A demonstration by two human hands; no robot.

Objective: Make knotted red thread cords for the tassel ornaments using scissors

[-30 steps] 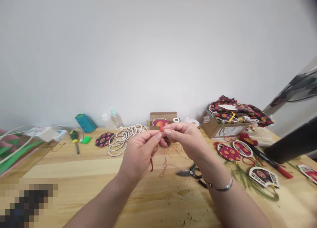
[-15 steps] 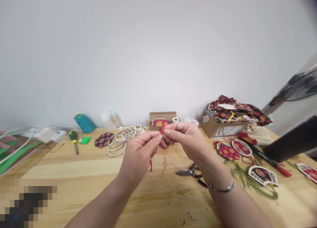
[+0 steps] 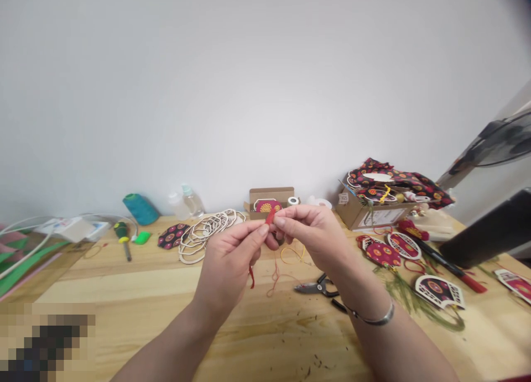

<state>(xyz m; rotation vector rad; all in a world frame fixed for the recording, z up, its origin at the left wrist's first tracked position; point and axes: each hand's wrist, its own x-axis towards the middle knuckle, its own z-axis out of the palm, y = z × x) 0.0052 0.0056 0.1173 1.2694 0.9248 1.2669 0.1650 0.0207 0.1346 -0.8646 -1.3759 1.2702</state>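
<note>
Above the middle of the table, my left hand (image 3: 235,255) and my right hand (image 3: 309,233) meet fingertip to fingertip. Between them they pinch a small red cord (image 3: 270,216); its exact form is too small to make out. A red tail of it hangs below my left palm. A thin red thread (image 3: 274,277) and a yellow cord (image 3: 286,256) lie on the wood under my hands. Close to my right wrist are black-handled scissors (image 3: 313,288), their blades pointing left. A silver bracelet circles that wrist.
White cut-out frames (image 3: 207,230), a patterned fabric piece (image 3: 172,236), a screwdriver (image 3: 123,238) and a teal thread spool (image 3: 140,208) lie left. At right are a fabric-topped carton (image 3: 365,215), fabric ornaments (image 3: 440,291), a red-tipped black marker (image 3: 452,268) and a black cylinder (image 3: 485,227). Dark scraps dot the front.
Both hands stay pinched on the red cord, and its upper end is tilted slightly differently between the fingertips. Nothing on the table has visibly moved.
</note>
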